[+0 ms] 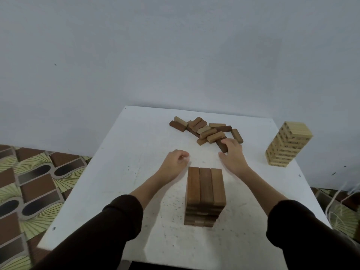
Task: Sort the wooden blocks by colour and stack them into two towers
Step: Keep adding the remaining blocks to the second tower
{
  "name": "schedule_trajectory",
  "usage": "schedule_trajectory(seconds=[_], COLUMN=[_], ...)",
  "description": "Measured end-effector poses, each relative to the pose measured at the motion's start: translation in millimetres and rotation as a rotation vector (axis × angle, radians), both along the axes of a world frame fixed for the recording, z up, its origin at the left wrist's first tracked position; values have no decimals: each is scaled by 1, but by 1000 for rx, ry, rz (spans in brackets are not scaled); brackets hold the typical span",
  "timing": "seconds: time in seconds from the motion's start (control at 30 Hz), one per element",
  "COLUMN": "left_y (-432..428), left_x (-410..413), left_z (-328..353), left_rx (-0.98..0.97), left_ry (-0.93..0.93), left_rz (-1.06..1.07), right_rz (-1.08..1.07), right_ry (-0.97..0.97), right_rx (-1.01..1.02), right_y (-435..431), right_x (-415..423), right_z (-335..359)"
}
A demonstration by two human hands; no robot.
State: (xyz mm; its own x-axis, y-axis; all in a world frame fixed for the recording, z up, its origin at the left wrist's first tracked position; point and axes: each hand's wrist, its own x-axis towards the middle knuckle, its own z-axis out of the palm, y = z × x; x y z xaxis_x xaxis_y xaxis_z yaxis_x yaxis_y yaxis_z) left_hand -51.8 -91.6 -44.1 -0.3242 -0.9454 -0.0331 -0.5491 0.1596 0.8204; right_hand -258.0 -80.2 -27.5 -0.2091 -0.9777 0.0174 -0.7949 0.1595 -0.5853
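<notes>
Currently | right hand [232,152] grasps dark block [222,147] at far-edge pile [206,131], likely for dark tower [205,184] | left hand [173,162] loosely curled, empty | light tower [290,145] at table [136,133] right edge

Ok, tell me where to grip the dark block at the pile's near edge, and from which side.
Pinch the dark block across its long sides by the free near end, coming from above on the near side. It lies flat, its far end against the pile. The right hand curls over it.
</notes>
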Motion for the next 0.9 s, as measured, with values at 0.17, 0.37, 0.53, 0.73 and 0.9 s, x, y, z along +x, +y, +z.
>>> schedule_trajectory(seconds=[0.17, 0.37, 0.53, 0.73, 0.9], left_y=[-16, -29, -47, -60, -61], left_x=[-12, -29, -43, -55, -58], left_z=[-11, -15, -10, -6, 0], left_rx=[-110, -279, -410, -365, -376], left_ry=[-36, -95, -291, -317, -299], left_rz=[-60, -93, -252, -317, -298], right_rz=[20, 20, -11, 27, -2], right_ry=[199, 352, 255, 306, 274], right_rx=[31, -42, -140, -108, 10], right_y=[-14, -16, -17, -23, -29], right_x=[-2, -2, 3, 4, 2], right_z=[-14, -21, -27, -22, -16])
